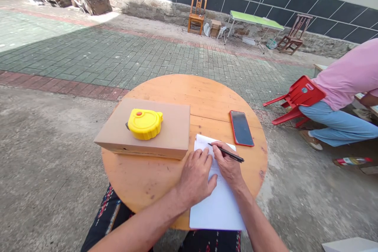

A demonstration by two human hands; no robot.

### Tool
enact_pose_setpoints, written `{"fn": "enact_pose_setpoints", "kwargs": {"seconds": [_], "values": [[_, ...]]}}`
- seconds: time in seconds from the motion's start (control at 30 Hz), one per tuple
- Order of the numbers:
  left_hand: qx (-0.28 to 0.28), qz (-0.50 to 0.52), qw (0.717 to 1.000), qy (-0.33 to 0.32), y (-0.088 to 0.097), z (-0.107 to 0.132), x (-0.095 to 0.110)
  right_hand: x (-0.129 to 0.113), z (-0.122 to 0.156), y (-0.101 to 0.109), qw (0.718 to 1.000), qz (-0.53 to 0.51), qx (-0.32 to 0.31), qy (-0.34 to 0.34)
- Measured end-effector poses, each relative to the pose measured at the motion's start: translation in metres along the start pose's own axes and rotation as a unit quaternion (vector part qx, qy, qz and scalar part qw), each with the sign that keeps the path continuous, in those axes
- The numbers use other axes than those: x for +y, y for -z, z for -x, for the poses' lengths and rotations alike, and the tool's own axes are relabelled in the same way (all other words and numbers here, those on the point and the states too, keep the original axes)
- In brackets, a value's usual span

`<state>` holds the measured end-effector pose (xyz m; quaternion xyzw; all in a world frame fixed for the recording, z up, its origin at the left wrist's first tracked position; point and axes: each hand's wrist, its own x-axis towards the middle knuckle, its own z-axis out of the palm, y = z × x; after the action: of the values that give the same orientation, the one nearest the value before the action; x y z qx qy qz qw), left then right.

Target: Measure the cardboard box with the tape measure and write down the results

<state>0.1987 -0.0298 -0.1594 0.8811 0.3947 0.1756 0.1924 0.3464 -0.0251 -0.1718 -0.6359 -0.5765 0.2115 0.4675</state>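
Observation:
A white writing pad [217,210] lies on the round wooden table [141,185] close to my body, with faint writing near its top. My right hand [228,165] grips a black pen [233,154], its tip at the upper part of the page. My left hand [196,175] rests on the pad's left side, palm down, thumb spread from the fingers, holding nothing. Left of it sits a brown cardboard box [174,126]. On the box is a yellow tape measure [145,124] with a red button.
A phone [242,128] with a red edge lies right of the pad. To the right, a person in a pink shirt [351,71] sits on a red plastic chair [304,92]; a bottle [352,160] lies on the ground. Wooden chairs and a green table [255,19] stand along the wall.

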Motion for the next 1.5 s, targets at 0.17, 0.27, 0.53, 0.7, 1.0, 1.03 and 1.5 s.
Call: {"fn": "enact_pose_setpoints", "kwargs": {"seconds": [0.17, 0.27, 0.53, 0.7, 1.0, 1.03, 1.5], "values": [[-0.001, -0.003, 1.0, -0.002, -0.0006, -0.0011, -0.001, -0.0008, 0.0004, 0.0005, 1.0, -0.001, -0.006, 0.0], [0.001, -0.003, 1.0, -0.003, -0.0011, -0.0018, -0.0018, -0.0007, 0.0005, 0.0, 1.0, 0.001, -0.005, 0.002], [0.004, -0.004, 1.0, 0.0, -0.0027, -0.0002, -0.0017, -0.0011, -0.0004, -0.0002, 1.0, 0.005, -0.003, 0.01], [0.005, -0.003, 1.0, -0.002, -0.0032, -0.0002, -0.002, -0.0008, -0.0004, -0.0001, 1.0, 0.012, -0.004, 0.011], [0.002, 0.001, 1.0, 0.002, -0.0014, -0.0008, -0.0009, -0.003, -0.0012, -0.0003, 1.0, 0.02, -0.003, 0.006], [0.001, 0.001, 1.0, 0.002, -0.0014, -0.0008, -0.0009, -0.0033, -0.0013, -0.0004, 1.0, 0.021, -0.003, 0.005], [0.003, 0.002, 1.0, 0.001, -0.0015, -0.0005, -0.0015, -0.0043, -0.0021, -0.0018, 0.999, 0.035, -0.009, 0.014]]}}
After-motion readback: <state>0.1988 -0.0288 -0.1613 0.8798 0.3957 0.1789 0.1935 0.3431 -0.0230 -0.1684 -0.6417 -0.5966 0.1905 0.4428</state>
